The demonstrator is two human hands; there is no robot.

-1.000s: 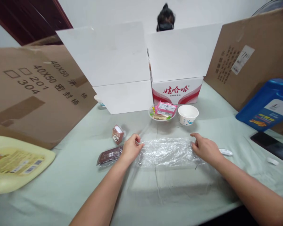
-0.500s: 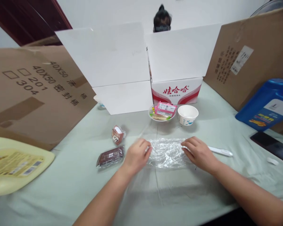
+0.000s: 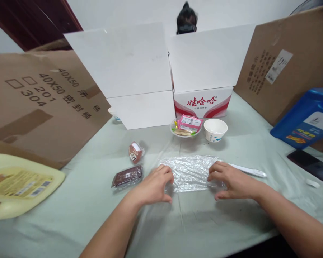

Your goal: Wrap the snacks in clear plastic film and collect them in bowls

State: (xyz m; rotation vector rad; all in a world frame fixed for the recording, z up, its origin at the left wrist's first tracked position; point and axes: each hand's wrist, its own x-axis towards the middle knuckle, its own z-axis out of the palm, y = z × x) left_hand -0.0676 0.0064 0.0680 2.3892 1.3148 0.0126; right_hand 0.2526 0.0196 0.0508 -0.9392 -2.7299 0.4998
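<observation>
A crinkled clear plastic bag [image 3: 190, 173] lies flat on the pale green cloth between my hands. My left hand [image 3: 156, 183] rests at its left end, thumb apart from the curved fingers. At the right end, my right hand [image 3: 228, 180] has its fingers spread over the plastic, with the thumb held away. Neither hand grips the bag. Partly behind my right hand lies a white plastic handle-like strip [image 3: 249, 170]. Left of my left hand are a dark brown wrapped packet [image 3: 127, 176] and a small brown-and-white wrapped item [image 3: 135, 152].
Beyond the bag stand a bowl of small packets and sticks [image 3: 185, 134] and a white paper bowl [image 3: 215, 130]. A white carton [image 3: 203, 102] is behind them. Blue bottle [image 3: 304, 120] and phone [image 3: 312, 166] are at right; a yellow bottle [image 3: 21, 186] lies left.
My fingers have opened from their pinch on the bag's ends. The plastic now lies flatter on the cloth. The view has shifted slightly.
</observation>
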